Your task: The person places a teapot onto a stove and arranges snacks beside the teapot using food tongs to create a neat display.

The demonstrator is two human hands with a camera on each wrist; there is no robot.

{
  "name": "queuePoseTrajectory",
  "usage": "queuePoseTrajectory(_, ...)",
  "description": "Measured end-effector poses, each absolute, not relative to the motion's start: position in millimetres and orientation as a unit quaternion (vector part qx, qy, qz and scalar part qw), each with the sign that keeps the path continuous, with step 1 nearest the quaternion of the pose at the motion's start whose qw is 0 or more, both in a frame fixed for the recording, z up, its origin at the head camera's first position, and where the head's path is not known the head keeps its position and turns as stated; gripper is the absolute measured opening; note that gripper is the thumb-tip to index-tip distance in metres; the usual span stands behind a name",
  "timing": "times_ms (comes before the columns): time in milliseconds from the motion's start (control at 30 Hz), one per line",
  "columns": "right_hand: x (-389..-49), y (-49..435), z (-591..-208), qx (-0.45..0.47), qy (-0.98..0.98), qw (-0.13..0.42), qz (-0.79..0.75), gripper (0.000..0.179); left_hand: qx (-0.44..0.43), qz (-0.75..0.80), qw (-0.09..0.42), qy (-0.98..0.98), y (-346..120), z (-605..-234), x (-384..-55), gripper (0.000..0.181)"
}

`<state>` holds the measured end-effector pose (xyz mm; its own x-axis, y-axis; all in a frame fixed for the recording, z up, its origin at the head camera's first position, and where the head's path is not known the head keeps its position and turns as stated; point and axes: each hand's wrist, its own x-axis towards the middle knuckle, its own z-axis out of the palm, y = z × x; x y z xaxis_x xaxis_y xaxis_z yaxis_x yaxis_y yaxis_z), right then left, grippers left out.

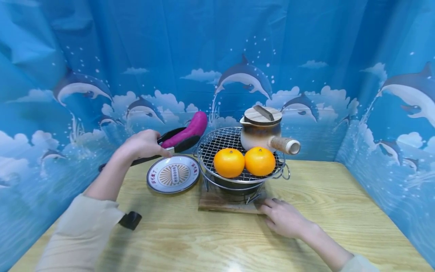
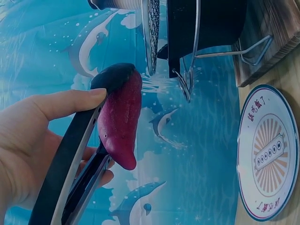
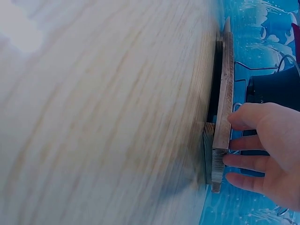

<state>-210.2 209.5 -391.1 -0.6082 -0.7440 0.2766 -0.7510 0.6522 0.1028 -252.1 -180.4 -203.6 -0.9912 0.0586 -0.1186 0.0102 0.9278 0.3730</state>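
My left hand [image 1: 144, 144] grips a pair of black tongs [image 2: 77, 145], the thumb lying along one arm. Between the tong heads is a purple sweet potato [image 1: 191, 130], raised above the table to the left of the grill. Below it a white plate [image 1: 174, 174] with a blue rim and a sunburst pattern lies on the table. My right hand [image 1: 283, 217] rests its fingertips on the front right corner of the wooden board [image 3: 226, 93] under the grill, the fingers loosely bent. Two oranges [image 1: 229, 162] sit side by side on the wire mesh rack [image 1: 217, 139].
A clay teapot [image 1: 259, 130] with a wooden lid stands at the back right of the rack, its side handle pointing right. Wire loops stick out from the grill's sides. A black object [image 1: 130, 220] shows beside the left sleeve. Dolphin-print curtains surround the wooden table [image 1: 190, 241].
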Motion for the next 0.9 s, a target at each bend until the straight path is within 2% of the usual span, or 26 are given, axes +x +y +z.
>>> queuePoseTrajectory(900, -211.5, 210.0, -390.5, 0.406, -0.904, 0.133, 0.008, 0.025, 0.037, 0.186, 0.064, 0.980, -153.7, -195.1, -258.4, 0.093)
